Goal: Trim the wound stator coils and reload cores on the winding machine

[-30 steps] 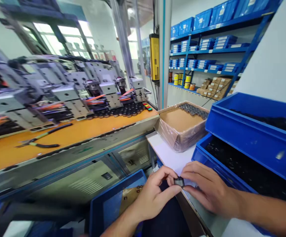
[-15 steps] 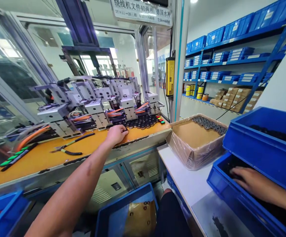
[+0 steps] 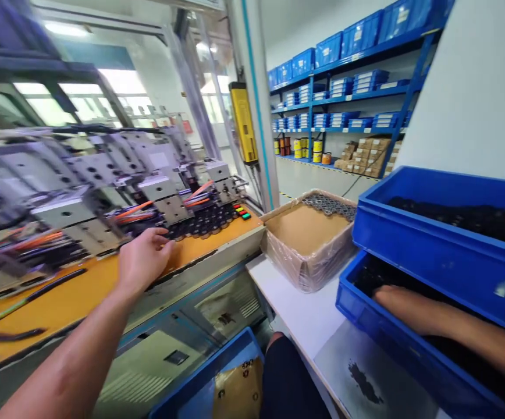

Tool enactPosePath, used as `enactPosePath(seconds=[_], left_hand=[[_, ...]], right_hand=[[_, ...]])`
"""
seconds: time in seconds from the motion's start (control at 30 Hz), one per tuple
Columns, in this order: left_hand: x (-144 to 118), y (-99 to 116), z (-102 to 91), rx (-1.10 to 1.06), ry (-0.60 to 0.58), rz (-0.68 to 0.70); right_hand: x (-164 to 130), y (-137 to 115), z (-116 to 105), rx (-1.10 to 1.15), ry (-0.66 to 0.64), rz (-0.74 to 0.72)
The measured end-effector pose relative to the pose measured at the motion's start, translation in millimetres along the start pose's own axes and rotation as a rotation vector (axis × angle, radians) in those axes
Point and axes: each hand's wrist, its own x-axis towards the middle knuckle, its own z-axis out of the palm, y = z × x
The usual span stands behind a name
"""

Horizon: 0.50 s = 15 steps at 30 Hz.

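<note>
My left hand hovers at the front edge of the orange work surface, just left of a cluster of black round parts. Its thumb and forefinger are curved and apart, with nothing visible between them. My right hand reaches into the lower blue bin, among small black parts. Its fingers are hidden down in the bin, so their hold does not show. Behind my left hand stands a machine with grey metal blocks and orange tubes.
An upper blue bin of black parts overhangs the lower one. A plastic-wrapped carton on the white table has grey parts along its far side. Pliers lie at left. A blue tray sits below.
The view has swung right, shifting everything leftward. My right hand has gone deeper into the lower bin. The fingers of my left hand now look farther apart.
</note>
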Motion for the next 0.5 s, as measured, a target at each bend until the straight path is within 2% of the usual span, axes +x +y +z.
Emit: enactPosePath(seconds=[0.07, 0.17, 0.23, 0.37, 0.5], left_hand=[[-0.6, 25.4, 0.4, -0.02, 0.01, 0.103], [2.3, 74.9, 10.0, -0.047, -0.01, 0.255], [6.0, 112.3, 23.7, -0.06, -0.067, 0.354], [15.2, 188.7, 67.0, -0.069, -0.289, 0.546], [23.5, 257.6, 115.3, -0.079, -0.517, 0.663]], right_hand=[[1.8, 4.0, -10.6, 0.006, -0.189, 0.013], [7.7, 7.4, -21.0, -0.017, -0.305, 0.1], [13.1, 8.6, -25.8, -0.023, -0.371, 0.153], [22.1, 10.0, -33.9, -0.027, -0.487, 0.226], [23.1, 10.8, -35.9, -0.03, -0.603, 0.291]])
